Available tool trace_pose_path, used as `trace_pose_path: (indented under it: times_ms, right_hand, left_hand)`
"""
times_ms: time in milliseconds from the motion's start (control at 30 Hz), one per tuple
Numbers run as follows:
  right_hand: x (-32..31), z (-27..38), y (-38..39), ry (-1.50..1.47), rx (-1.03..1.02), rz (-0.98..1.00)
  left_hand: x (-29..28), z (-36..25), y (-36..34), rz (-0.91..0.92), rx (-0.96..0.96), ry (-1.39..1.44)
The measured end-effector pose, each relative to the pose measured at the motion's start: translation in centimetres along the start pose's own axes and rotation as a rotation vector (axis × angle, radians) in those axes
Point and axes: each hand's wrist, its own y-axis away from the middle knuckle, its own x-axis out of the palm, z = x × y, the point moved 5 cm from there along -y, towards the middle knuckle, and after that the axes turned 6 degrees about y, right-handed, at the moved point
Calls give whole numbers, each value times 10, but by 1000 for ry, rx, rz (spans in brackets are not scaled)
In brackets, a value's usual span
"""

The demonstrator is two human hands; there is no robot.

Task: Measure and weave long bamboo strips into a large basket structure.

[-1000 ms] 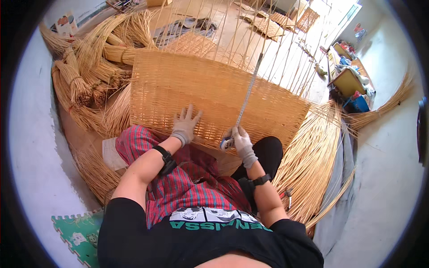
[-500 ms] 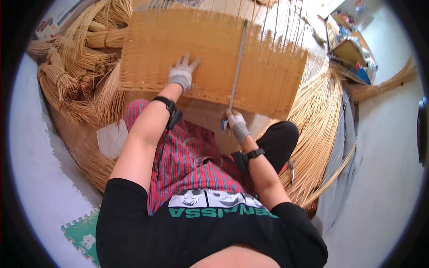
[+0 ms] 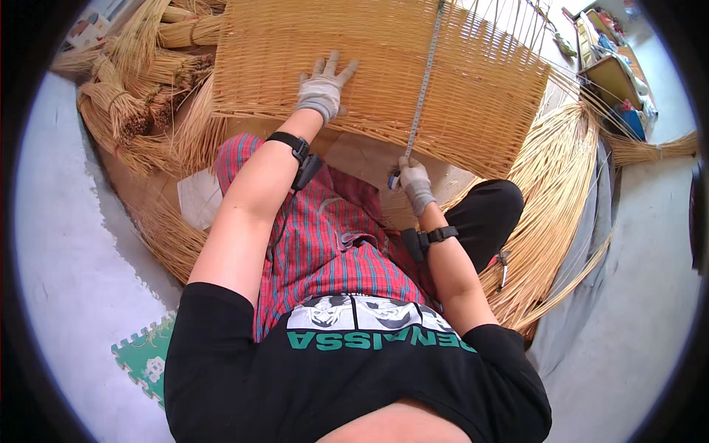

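A broad woven wicker panel (image 3: 332,44) lies in front of my knees, with loose upright stakes sticking out of its far right edge. My left hand (image 3: 323,85), in a pale work glove, rests flat on the panel near its close edge, fingers spread. At that same edge, farther right, my gloved right hand (image 3: 414,179) is closed round a tape measure (image 3: 394,179) with a blue case. The tape's blade (image 3: 425,81) runs out from the hand across the weave to the far side. The case is partly hidden by my fingers.
Bundles of wicker rods (image 3: 125,111) are heaped at the left. A long fan of loose rods (image 3: 546,214) spreads along my right side, with a small red-handled tool (image 3: 504,267) by my knee. A cluttered shelf (image 3: 613,81) stands far right; a green foam mat (image 3: 144,362) lies at lower left.
The view has shifted, so panel and hands sit a little farther right and higher. My left hand stays flat on the panel, and my right keeps hold of the tape measure at its edge.
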Motion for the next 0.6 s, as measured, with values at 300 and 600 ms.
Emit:
trace_pose_path:
  times_ms: [300, 600]
  right_hand:
    - [-17, 36, 30, -87, -164, 8]
    - [-51, 26, 52, -86, -67, -49]
  left_hand:
    - [-5, -1, 13, -90, 39, 30]
    - [4, 5, 3, -68, 30, -18]
